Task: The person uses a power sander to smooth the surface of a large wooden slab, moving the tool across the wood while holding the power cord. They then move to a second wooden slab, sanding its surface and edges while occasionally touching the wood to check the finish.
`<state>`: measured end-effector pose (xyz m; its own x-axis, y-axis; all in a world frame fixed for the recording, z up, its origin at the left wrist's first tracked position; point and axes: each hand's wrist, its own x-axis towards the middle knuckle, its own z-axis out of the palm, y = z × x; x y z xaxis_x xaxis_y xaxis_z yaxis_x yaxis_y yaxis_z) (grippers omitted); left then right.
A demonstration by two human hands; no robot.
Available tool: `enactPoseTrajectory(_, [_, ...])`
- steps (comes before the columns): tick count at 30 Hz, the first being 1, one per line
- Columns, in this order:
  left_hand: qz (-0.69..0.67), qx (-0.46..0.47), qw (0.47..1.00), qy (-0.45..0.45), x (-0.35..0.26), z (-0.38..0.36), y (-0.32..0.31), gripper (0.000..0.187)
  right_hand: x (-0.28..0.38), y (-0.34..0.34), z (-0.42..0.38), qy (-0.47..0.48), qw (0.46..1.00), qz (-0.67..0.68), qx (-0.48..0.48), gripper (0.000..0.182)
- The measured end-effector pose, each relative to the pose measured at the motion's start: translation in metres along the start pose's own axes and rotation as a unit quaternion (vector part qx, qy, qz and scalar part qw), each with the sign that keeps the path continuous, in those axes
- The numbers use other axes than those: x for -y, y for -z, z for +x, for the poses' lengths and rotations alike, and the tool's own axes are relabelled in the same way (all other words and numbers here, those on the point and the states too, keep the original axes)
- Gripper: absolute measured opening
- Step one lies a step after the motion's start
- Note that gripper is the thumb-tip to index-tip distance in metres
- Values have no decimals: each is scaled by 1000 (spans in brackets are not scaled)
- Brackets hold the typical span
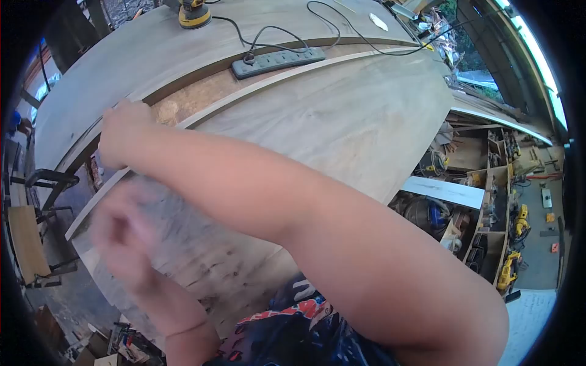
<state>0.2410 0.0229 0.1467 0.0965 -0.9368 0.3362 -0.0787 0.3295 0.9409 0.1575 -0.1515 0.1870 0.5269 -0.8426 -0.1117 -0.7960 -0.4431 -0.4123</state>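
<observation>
My right arm reaches across to the left, and my right hand (pixel 126 131) is closed at the gap between two large wooden panels. Whatever its fingers hold, if anything, is hidden. Below it, my left hand (pixel 124 229) is smeared by motion above the near wooden panel (pixel 342 116), so its fingers cannot be made out. The near panel has a raised, curved edge and a dark-mottled patch close to my body. Beyond the gap lies the far wooden panel (pixel 116 79).
A grey power strip (pixel 278 62) with a plugged-in black cord lies in the gap. A yellow-and-black sander (pixel 195 14) stands on the far panel. Clamps (pixel 52 178) are at the left. Shelves with tools (pixel 488 183) and yellow power tools (pixel 508 271) are at the right.
</observation>
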Motion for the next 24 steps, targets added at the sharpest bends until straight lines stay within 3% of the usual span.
enactPoseTrajectory(1, [79,-14,996,-36,11,38,19,42,-5,-1,-2,0,1000,21,-14,56])
enactPoseTrajectory(3, [126,-85,987,51,28,85,-4,55,-18,-7,9,-31,994,103,-21,52])
enactPoseTrajectory(4, [173,-81,981,35,56,107,-9,58,-30,-15,21,-45,988,145,-24,51])
enactPoseTrajectory(6, [342,-73,937,-5,113,126,-15,63,-94,-77,73,77,983,152,-63,46])
enactPoseTrajectory(7, [456,-70,886,-34,124,134,-16,64,-97,-75,51,-2,951,270,-154,48])
enactPoseTrajectory(8, [444,-72,893,10,110,136,-23,64,-100,-73,15,-71,896,401,-176,51])
enactPoseTrajectory(9, [432,-75,897,58,86,131,-41,64,-104,-71,-21,-131,812,525,-218,54])
enactPoseTrajectory(10, [418,-79,899,104,68,130,-54,64,-107,-69,-51,-175,711,652,-195,59])
enactPoseTrajectory(12, [470,-55,871,129,52,137,-65,62,-139,-96,-116,-111,883,415,-189,72])
enactPoseTrajectory(13, [498,-39,854,146,49,139,-67,61,-140,-85,-163,-129,902,400,-97,75])
enactPoseTrajectory(17, [549,50,796,251,47,167,-62,53,-195,-131,-297,-106,949,295,15,61])
enactPoseTrajectory(18, [571,29,783,247,50,169,-61,51,-212,-133,-326,-98,958,267,24,56])
enactPoseTrajectory(21, [576,27,756,311,34,173,-58,50,-255,-105,-396,-168,953,231,105,48])
enactPoseTrajectory(24, [597,-1,745,298,63,179,-19,52,-297,-66,-441,-188,963,155,112,44])
